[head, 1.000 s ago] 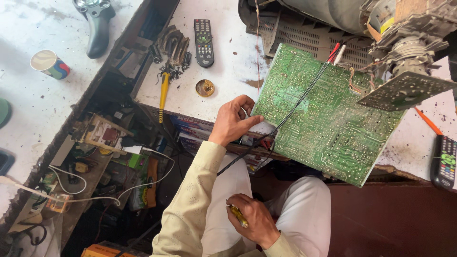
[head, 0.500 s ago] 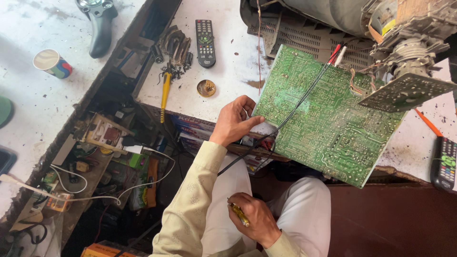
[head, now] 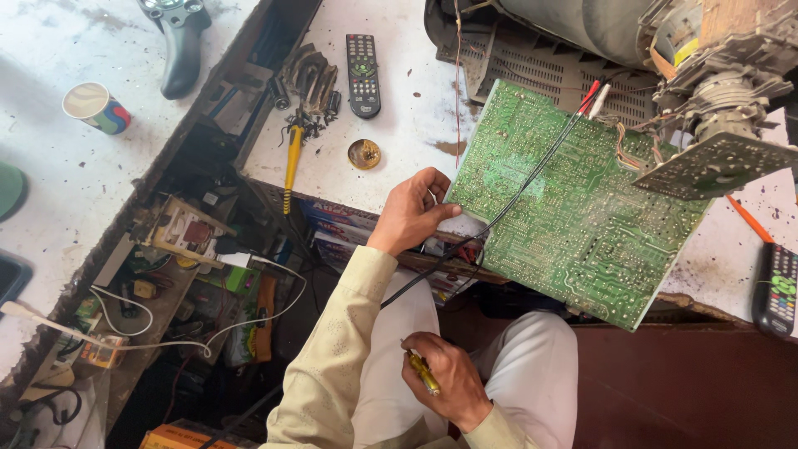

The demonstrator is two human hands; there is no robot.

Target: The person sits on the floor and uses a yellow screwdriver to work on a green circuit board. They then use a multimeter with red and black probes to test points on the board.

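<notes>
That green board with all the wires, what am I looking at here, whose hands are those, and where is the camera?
The camera sits on a person's head and looks down at their own two hands and lap. The green circuit board is tilted over the edge of a white workbench, solder side up, wired to the back of an opened picture-tube television. The left hand rests at the board's left edge, where black probe leads cross it. The right hand, down in the lap, holds a small yellow tool; its tip is hidden. On the bench lie a black remote control, a yellow-handled screwdriver and a small round tin. A paper cup stands on the surface to the left.
</notes>
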